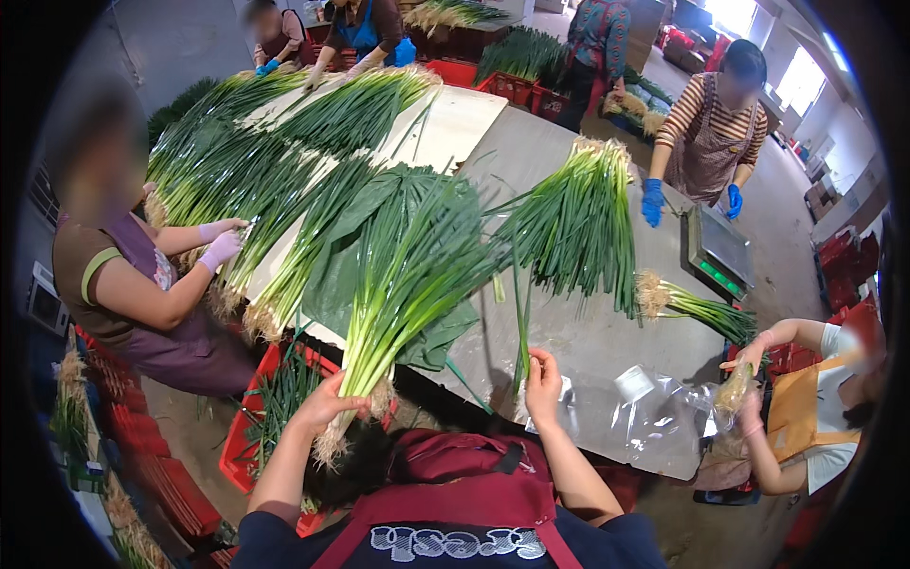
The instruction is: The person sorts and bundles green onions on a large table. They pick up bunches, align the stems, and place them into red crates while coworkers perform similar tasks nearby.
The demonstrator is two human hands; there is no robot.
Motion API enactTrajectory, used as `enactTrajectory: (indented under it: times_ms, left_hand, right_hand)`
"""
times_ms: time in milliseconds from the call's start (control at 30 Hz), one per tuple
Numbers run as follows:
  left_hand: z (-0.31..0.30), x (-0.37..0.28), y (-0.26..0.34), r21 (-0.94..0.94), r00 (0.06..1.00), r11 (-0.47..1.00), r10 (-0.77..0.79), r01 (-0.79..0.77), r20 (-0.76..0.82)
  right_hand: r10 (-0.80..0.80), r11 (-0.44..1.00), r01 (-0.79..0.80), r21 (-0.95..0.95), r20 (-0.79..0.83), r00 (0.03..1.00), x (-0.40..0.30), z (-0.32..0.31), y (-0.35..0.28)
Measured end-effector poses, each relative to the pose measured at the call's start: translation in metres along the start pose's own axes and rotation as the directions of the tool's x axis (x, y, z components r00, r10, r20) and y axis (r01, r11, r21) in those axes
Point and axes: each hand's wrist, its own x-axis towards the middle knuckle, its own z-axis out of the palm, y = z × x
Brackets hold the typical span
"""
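Note:
My left hand (325, 407) grips a bunch of scallions (398, 299) low on the white stalks. The roots hang below my fingers, and the green leaves fan away over the table. Beyond my right hand (544, 390) and beside its fingertips, a long loose green leaf (523, 320) runs lengthwise, seemingly pinched between thumb and fingers. Under the bunch lies a dark green cloth or sheet (334, 284), partly covered by the leaves. Clear plastic bags (640, 419) lie to the right of my right hand.
Scallion piles (234, 163) cover the table's left side; another heap (576, 220) lies ahead. A digital scale (719, 245) and a small scallion bunch (693, 306) stand right. A red crate (245, 434) of leaves sits below left. Several co-workers surround the table (597, 355); one at right bags scallions.

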Motion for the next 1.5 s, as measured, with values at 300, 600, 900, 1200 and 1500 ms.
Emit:
enactTrajectory:
  times_ms: [300,600,900,1200,1500]
  left_hand:
    - [0.019,-0.018,0.038,-0.055,0.987,0.986,0.159,-0.16,-0.028]
    - [0.054,-0.019,0.039,0.136,0.947,0.941,0.319,-0.311,-0.042]
    - [0.098,-0.005,0.007,0.963,0.742,0.254,0.662,-0.087,-0.108]
    - [0.069,0.021,0.016,0.265,0.99,0.96,0.054,-0.088,0.134]
    - [0.058,0.085,-0.022,0.005,0.931,0.97,-0.234,0.243,0.28]
  right_hand:
    - [0.266,0.961,-0.264,-0.087,0.564,0.782,0.008,0.016,-0.044]
    - [-0.197,0.435,-0.754,0.492,0.869,0.454,0.026,0.103,-0.155]
    - [-0.116,0.159,-0.758,0.633,0.774,0.623,0.022,0.125,-0.146]
    - [-0.275,0.193,-0.753,0.629,0.772,0.574,0.025,0.091,-0.129]
    - [0.334,0.709,-0.655,0.262,0.692,0.639,0.036,0.087,-0.08]
